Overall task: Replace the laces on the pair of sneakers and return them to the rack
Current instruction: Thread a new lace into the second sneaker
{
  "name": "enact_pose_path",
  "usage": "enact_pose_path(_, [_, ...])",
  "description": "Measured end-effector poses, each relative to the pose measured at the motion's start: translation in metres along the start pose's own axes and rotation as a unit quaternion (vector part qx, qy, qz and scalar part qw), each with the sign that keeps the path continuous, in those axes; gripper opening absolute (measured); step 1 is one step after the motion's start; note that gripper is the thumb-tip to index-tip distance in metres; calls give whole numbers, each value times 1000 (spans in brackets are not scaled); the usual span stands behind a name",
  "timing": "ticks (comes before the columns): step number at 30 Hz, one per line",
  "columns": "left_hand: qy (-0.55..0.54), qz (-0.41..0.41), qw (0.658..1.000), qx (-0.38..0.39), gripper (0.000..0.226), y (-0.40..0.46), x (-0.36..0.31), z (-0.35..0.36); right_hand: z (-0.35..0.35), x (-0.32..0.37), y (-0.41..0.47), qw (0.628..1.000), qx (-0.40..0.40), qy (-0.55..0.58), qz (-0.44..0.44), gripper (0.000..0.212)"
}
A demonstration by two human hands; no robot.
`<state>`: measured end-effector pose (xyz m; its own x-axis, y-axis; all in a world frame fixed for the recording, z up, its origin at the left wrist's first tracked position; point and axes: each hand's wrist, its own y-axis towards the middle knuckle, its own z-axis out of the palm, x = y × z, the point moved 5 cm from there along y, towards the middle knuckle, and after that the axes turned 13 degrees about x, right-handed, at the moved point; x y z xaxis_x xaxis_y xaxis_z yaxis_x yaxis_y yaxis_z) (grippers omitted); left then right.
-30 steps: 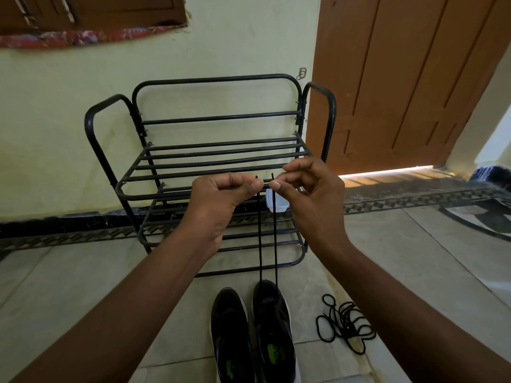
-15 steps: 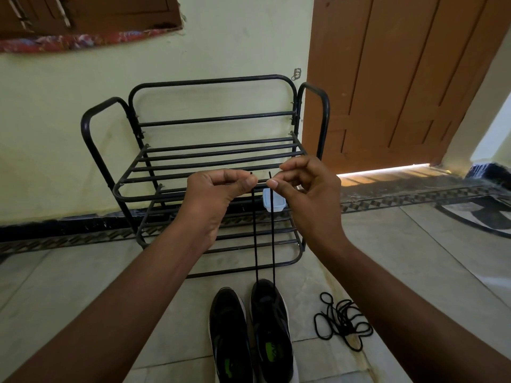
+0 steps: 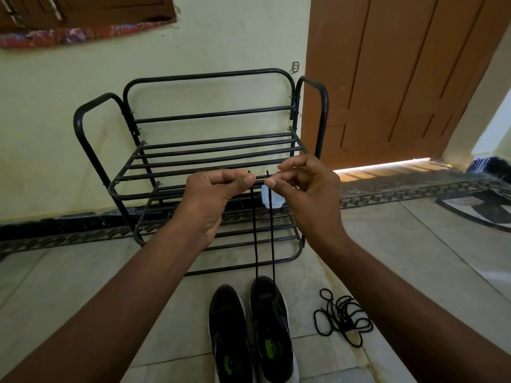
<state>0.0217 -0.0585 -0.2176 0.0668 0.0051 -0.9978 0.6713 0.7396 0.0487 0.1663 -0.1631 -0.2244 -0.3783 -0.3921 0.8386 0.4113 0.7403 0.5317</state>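
Two black sneakers stand side by side on the floor, the left sneaker [image 3: 228, 330] and the right sneaker [image 3: 272, 324], toes towards the black metal rack [image 3: 210, 158]. A black lace [image 3: 264, 239] rises taut in two strands from the right sneaker's front. My left hand [image 3: 218, 189] pinches one lace end and my right hand [image 3: 301, 183] pinches the other, both held level in front of the rack's upper shelf. The two tips stick up between my thumbs.
A loose tangle of black lace [image 3: 343, 316] lies on the tiled floor right of the sneakers. A small clear plastic box [image 3: 272, 201] sits on the rack's lower shelf. A brown door [image 3: 401, 78] stands behind on the right, a wall behind the rack.
Both hands hold the lace ends in nearly the same pose; the view has shifted slightly and the hands sit a little lower against the rack.
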Motion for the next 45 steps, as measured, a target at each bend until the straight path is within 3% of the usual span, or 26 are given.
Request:
enact_pose_path(12, [-36,-41,997,60,10,23,45,-10,-1,-34,-6,998,30,40,47,13])
enact_pose_path(16, [124,-98,985,72,8,32,98,-17,1,-80,-22,992,52,21,112,7])
enact_pose_path(20, [248,-185,936,170,5,30,168,-15,6,-147,-55,976,95,-58,188,7])
enact_pose_path(25, [343,-229,849,330,26,25,258,-18,10,-221,-100,933,162,-176,268,12])
enact_pose_path(28, [445,-228,805,319,48,28,297,-23,15,-253,-122,895,227,-221,313,12])
enact_pose_path(30, [505,-229,779,293,50,31,316,-24,21,-270,-132,869,274,-250,327,17])
enact_pose_path(35, [474,-216,807,278,32,35,336,-27,38,-290,-146,814,367,-288,346,31])
enact_pose_path(42, [495,-214,809,235,20,33,335,-40,38,-296,-146,809,367,-298,349,10])
enact_pose_path(45, [445,-141,851,240,21,29,314,-37,31,-296,-145,809,370,-262,373,5])
